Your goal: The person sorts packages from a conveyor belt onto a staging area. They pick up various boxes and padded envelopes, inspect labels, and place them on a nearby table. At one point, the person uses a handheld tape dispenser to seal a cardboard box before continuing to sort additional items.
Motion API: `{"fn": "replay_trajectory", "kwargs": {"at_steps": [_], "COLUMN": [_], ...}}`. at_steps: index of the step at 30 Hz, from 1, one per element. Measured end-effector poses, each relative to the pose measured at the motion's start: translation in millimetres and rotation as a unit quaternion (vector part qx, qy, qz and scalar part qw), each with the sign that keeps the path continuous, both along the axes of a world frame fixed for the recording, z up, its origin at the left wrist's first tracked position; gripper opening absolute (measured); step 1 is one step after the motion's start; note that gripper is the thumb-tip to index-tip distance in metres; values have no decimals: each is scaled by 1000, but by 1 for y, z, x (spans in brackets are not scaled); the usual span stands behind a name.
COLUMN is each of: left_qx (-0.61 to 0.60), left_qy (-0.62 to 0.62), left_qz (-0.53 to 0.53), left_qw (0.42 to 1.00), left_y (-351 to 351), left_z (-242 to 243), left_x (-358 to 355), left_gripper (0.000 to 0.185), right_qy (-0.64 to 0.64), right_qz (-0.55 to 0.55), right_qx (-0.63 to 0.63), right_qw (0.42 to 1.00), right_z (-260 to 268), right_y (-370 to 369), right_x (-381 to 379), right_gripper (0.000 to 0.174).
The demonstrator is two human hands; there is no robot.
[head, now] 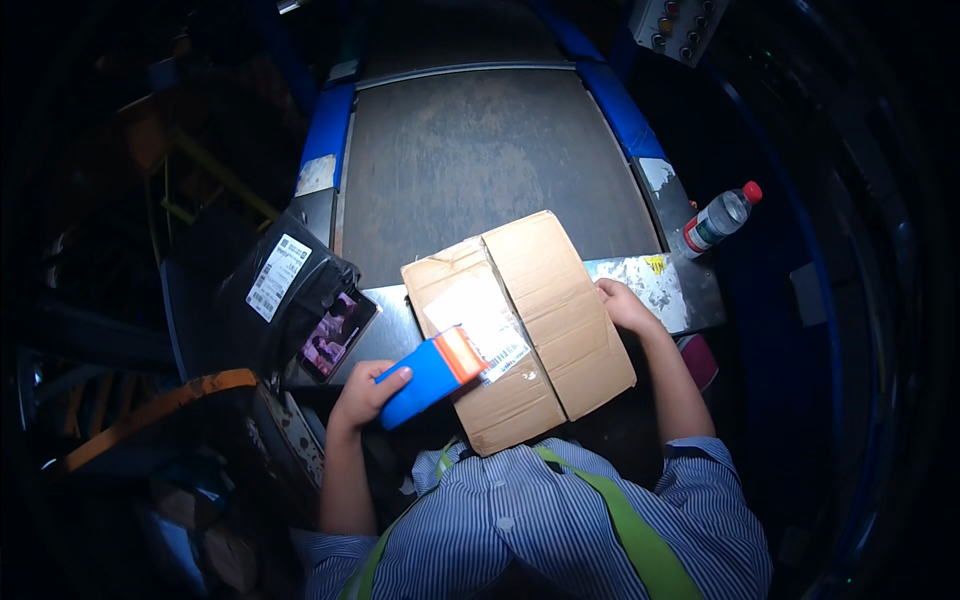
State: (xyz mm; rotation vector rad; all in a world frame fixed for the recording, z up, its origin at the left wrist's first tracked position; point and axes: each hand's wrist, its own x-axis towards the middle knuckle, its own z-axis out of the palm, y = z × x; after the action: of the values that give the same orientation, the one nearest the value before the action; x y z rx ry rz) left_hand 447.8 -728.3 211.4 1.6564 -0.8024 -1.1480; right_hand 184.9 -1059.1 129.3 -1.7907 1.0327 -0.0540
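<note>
A cardboard box (570, 315) lies tilted over the near metal edge of a conveyor, close to my body. A white label (480, 322) with writing and a barcode is stuck on its left part. My left hand (373, 390) holds a blue and orange handheld device (421, 382), its orange end over the label's lower edge. My right hand (621, 304) is at the box's right side, with fingers against its edge; the fingertips are partly hidden.
The conveyor belt (480, 157) runs away between blue side rails. At left, a black plastic parcel (247, 259) bears a label, beside a phone (337, 336) with a lit screen. A water bottle (716, 221) lies at right. A button panel (677, 28) is at upper right.
</note>
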Motion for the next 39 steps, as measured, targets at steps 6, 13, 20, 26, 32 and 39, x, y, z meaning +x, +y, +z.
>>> {"fn": "replay_trajectory", "kwargs": {"at_steps": [6,13,20,26,32,39], "left_qx": [-103,-147,-183,-161,14,179], "left_qy": [143,117,114,116,-79,-102], "left_qz": [80,98,153,145,37,-1], "left_qw": [981,977,964,969,996,979], "left_y": [13,20,18,21,31,96], "left_z": [-45,-58,-49,-49,12,36], "left_x": [1,-15,-47,-44,-25,4], "left_gripper": [35,35,34,35,38,42], "right_qy": [-21,219,123,202,170,163], "right_qz": [62,37,2,70,47,50], "right_qx": [-5,-193,28,-386,-483,-460], "right_qw": [998,956,992,897,857,872], "right_z": [11,72,91,99,65,66], "right_y": [14,20,7,65,93,90], "right_x": [-2,28,50,125,134,137], "right_gripper": [26,39,51,63,74,73]}}
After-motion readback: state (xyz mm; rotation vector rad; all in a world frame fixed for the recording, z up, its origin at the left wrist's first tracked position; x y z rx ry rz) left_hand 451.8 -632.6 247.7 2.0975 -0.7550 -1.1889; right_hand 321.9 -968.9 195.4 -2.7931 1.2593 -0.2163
